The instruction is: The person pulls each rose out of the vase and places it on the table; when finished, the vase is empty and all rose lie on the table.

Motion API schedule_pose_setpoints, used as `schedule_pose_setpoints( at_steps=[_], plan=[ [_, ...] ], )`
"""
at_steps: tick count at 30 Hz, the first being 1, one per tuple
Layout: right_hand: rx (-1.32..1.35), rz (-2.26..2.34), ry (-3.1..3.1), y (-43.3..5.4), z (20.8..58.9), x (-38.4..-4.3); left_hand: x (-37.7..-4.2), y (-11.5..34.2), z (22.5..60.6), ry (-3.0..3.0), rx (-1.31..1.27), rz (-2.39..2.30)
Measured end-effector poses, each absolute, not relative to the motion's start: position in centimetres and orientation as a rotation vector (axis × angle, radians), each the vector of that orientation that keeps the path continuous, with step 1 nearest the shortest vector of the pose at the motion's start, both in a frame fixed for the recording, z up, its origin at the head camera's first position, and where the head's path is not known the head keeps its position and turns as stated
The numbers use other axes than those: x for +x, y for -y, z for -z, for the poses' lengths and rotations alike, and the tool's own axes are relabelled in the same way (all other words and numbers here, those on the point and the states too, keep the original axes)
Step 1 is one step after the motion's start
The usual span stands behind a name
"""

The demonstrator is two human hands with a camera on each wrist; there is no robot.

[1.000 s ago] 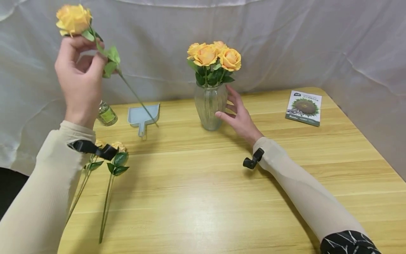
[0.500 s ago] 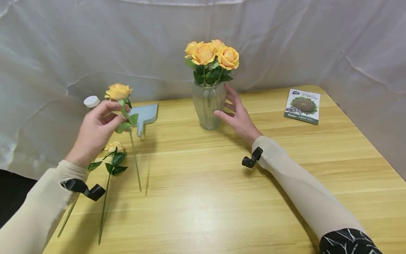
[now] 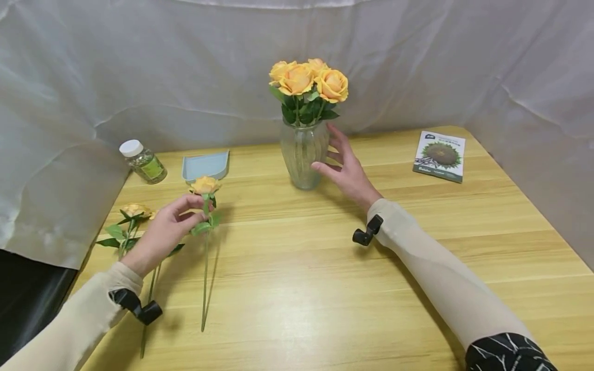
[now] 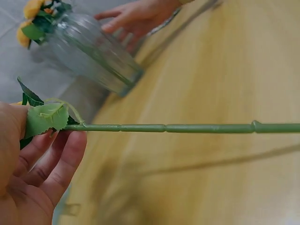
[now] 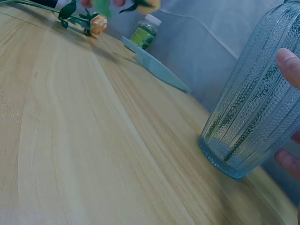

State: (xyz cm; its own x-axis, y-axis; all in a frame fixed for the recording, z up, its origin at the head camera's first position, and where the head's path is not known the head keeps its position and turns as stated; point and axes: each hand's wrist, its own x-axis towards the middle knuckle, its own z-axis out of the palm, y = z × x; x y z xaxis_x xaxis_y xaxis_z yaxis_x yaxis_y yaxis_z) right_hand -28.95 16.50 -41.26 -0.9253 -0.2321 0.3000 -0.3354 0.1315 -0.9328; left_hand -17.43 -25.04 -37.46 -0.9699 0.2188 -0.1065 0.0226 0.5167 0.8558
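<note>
My left hand (image 3: pixel 162 232) pinches a yellow rose (image 3: pixel 206 185) just below its bloom, low over the left part of the table. Its green stem (image 4: pixel 206 127) runs straight out from the fingers in the left wrist view, and in the head view it slants down toward the front. A ribbed glass vase (image 3: pixel 301 152) stands upright at the back, with several yellow roses (image 3: pixel 297 80) in it. Around the vase's right side, my right hand (image 3: pixel 348 172) holds on, its thumb on the near face and its fingers farther back.
More yellow roses (image 3: pixel 135 210) lie at the left, partly hidden by my left arm. Behind them are a white-capped jar (image 3: pixel 150 166) and a light blue dustpan (image 3: pixel 204 166). A sunflower packet (image 3: pixel 439 156) lies at the back right. A grey curtain (image 3: pixel 408 62) hangs behind the table.
My left hand has come down and toward the right with the rose, from high at the upper left to low over the table. The right hand stays at the vase.
</note>
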Motion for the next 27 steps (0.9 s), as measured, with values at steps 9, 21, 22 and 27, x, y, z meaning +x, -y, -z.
schedule_pose_setpoints(
  at_steps=[9,21,22,27],
  plan=[
    [0.581,-1.936,2.299,-16.4,41.2,-28.9,-16.5,25.1,40.9,-2.418,0.152,-1.516],
    [0.57,-1.935,2.302,-16.4,41.3,-29.0,-16.1,25.6,41.2,-2.379,0.116,-1.498],
    [0.572,-1.935,2.301,-16.4,41.3,-29.0,-16.1,25.6,41.2,-2.385,0.121,-1.493],
    [0.566,-1.937,2.31,-16.5,41.2,-28.9,-16.1,25.5,41.2,-2.411,0.154,-1.474]
  ],
)
